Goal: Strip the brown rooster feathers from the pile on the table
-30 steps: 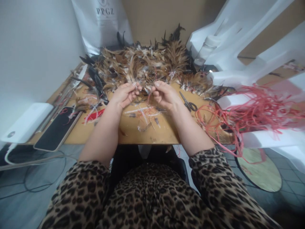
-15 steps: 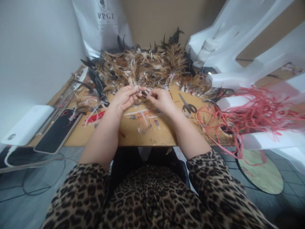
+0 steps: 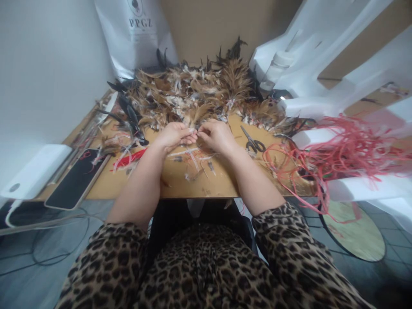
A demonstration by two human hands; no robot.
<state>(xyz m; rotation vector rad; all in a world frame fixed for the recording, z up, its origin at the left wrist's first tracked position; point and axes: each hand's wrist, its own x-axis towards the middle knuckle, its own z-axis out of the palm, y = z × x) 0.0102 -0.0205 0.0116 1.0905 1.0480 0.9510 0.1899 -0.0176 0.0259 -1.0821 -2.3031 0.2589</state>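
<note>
My left hand (image 3: 177,135) is closed in a pinch at the front of the feather pile, fingertips pointing right. From its fingertips a small fan of brown feathers (image 3: 198,114) rises, its base hidden between the hands. My right hand (image 3: 216,135) meets it from the right, thumb and forefinger pinched close to the feathers' base. Whatever those fingers grip is too small to make out. Behind both hands spreads a large heap of brown and cream feathers (image 3: 174,92). Black-handled scissors (image 3: 252,140) lie on the table, right of my right hand.
Pink-red ribbon strips (image 3: 350,150) tangle over white foam at the right. Red scraps (image 3: 130,159), a phone (image 3: 77,178) and a white power bank (image 3: 37,171) with cable lie left. A clear bottle (image 3: 277,71) and a printed white bag (image 3: 138,38) stand behind.
Both hands have drawn closer together and slightly lower. My left hand's fingers have curled in more. The held feathers have swung to the right, now leaning over the meeting fingertips.
</note>
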